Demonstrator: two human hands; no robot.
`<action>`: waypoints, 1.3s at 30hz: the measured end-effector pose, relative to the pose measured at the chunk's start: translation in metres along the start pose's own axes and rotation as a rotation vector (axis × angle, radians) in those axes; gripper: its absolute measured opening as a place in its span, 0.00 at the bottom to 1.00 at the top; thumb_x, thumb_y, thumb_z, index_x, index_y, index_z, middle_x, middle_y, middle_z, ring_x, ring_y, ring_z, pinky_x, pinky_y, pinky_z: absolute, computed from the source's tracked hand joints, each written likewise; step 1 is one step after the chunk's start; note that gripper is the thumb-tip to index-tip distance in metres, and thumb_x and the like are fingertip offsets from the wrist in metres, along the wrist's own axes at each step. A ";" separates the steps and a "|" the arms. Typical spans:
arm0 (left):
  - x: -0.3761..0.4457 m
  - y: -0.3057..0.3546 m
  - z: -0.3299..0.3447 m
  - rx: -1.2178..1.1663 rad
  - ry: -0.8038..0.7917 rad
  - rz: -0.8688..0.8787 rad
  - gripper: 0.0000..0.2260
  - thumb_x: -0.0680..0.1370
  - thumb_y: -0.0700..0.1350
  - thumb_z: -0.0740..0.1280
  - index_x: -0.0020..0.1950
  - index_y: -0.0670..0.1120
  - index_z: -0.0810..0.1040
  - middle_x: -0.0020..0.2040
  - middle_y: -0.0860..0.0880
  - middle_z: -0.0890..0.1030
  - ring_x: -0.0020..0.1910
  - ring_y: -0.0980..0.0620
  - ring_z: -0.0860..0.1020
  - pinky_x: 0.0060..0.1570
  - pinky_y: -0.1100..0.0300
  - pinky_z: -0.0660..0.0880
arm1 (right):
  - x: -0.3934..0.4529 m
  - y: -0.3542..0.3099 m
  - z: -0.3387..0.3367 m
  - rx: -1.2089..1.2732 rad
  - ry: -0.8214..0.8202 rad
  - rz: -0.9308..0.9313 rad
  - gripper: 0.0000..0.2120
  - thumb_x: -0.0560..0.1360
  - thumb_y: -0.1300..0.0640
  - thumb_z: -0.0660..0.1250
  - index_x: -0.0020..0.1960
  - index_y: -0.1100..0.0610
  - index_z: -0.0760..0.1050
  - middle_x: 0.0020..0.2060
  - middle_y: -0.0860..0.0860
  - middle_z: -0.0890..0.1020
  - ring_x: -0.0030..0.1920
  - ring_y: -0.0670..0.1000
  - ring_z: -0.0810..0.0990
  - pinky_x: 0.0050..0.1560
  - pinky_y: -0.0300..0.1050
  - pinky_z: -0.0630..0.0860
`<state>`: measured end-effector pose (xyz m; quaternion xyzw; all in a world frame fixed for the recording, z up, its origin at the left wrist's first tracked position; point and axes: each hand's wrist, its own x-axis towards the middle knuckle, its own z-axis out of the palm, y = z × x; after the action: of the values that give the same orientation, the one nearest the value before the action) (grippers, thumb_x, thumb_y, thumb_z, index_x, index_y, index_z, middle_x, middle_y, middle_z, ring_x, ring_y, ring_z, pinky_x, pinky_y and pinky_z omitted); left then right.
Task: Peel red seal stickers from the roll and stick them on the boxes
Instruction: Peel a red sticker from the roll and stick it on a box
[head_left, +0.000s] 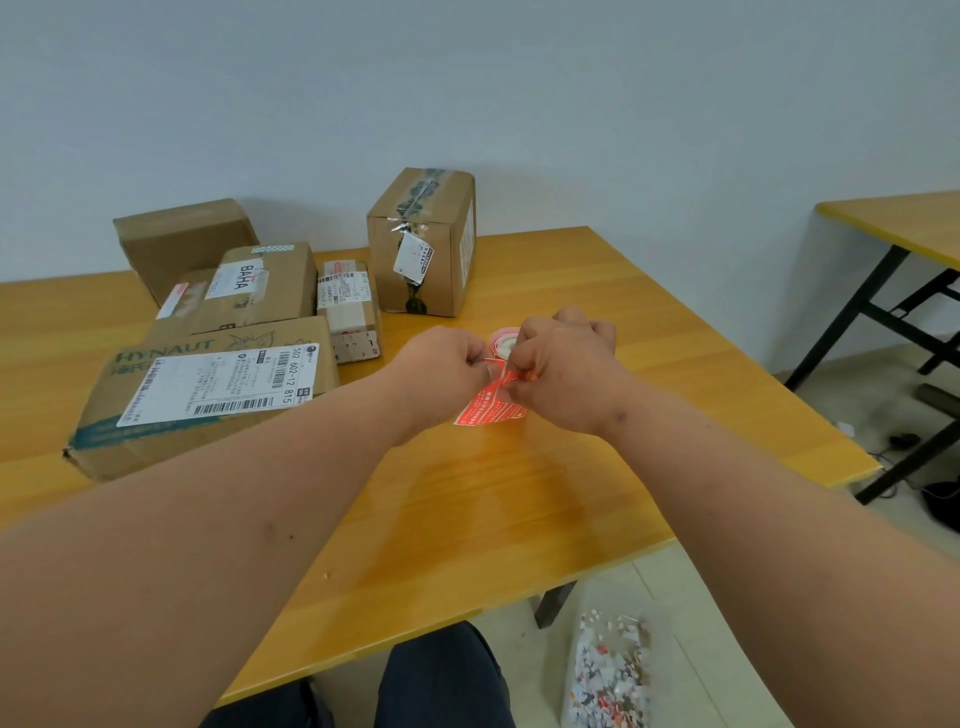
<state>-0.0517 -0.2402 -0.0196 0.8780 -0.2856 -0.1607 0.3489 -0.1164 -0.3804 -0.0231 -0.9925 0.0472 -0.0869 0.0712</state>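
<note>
At frame centre the left hand (441, 364) and right hand (561, 369) both pinch the red sticker strip (491, 408), which hangs toward the viewer from the roll (501, 340) just behind the fingers. The boxes (208, 384) lie to the left (nearer the left hand), on the wooden table (519, 509).

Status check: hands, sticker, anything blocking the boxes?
Left hand and right hand both pinching the red sticker strip, roll behind. Boxes unobstructed, strip not yet on one.

Plain pale wall (519, 78), yellow wooden table (519, 493), second table (898, 221) at right, tiled floor (727, 623)
</note>
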 end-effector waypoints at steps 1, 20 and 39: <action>0.001 -0.001 0.000 -0.016 -0.006 -0.006 0.12 0.81 0.46 0.64 0.50 0.37 0.77 0.48 0.36 0.82 0.50 0.37 0.81 0.51 0.41 0.78 | 0.000 0.000 0.000 -0.003 0.006 -0.002 0.06 0.74 0.47 0.69 0.43 0.48 0.81 0.50 0.43 0.75 0.59 0.52 0.64 0.57 0.52 0.57; 0.002 -0.003 -0.002 -0.168 -0.071 -0.062 0.07 0.80 0.44 0.66 0.49 0.42 0.79 0.43 0.46 0.84 0.44 0.50 0.83 0.47 0.56 0.82 | 0.002 0.003 -0.003 0.011 -0.076 0.049 0.18 0.71 0.45 0.71 0.28 0.48 0.68 0.50 0.45 0.75 0.57 0.52 0.64 0.59 0.55 0.60; 0.000 -0.004 -0.009 -0.261 -0.085 -0.135 0.05 0.79 0.45 0.68 0.51 0.44 0.80 0.46 0.46 0.85 0.46 0.50 0.84 0.49 0.55 0.82 | 0.004 -0.001 -0.007 0.012 -0.023 0.044 0.09 0.70 0.43 0.71 0.40 0.48 0.80 0.49 0.44 0.76 0.57 0.50 0.64 0.55 0.53 0.59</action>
<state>-0.0460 -0.2331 -0.0167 0.8349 -0.2170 -0.2564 0.4361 -0.1131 -0.3805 -0.0157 -0.9917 0.0677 -0.0744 0.0795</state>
